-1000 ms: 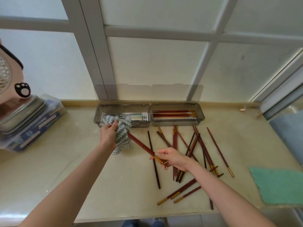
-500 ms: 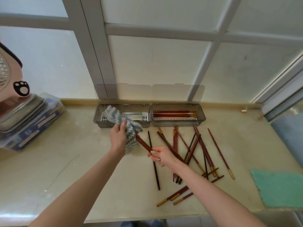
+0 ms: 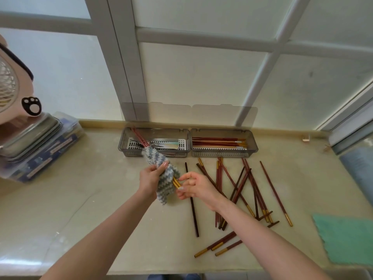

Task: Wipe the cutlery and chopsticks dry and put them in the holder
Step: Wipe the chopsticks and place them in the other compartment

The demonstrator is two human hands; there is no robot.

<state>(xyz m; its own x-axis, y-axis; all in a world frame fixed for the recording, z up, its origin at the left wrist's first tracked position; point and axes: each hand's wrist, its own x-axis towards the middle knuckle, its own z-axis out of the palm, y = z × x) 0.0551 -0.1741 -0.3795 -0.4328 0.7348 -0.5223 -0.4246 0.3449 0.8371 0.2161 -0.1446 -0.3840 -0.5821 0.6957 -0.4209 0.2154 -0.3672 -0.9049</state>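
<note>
The left hand (image 3: pixel 150 177) holds a grey-white cloth (image 3: pixel 161 170) closed around a pair of red chopsticks (image 3: pixel 139 136). The fingers are pressed on the cloth, with the thumb on one side. The red ends of the pair come out above the cloth and reach over the left tray (image 3: pixel 154 141) of the holder, and the gold ends come out below the cloth, near the right hand (image 3: pixel 194 186).

The right hand pinches the gold ends between the thumb and the fingers; the other fingers are loosely spread. Both hands are above the counter (image 3: pixel 90 188), a little in front of the holder.

The holder stands at the back of the counter, against the window frame. Its left tray contains metal cutlery (image 3: pixel 161 143) (forks and flat handles, as far as I can see). Its right tray (image 3: pixel 224 143) contains several red chopsticks lying along it, with the gold ends to the right.

More chopsticks (image 3: pixel 238 188) lie loose on the counter to the right of the hands, crossing one another in a pile. One dark chopstick (image 3: pixel 191 201) lies apart, just under the right hand, and two more lie near the front edge.

A green cloth (image 3: pixel 347 239) lies flat at the right edge of the counter. At the far left there is a stack of boxes (image 3: pixel 38 146), and a fan (image 3: pixel 8 87) above it.
</note>
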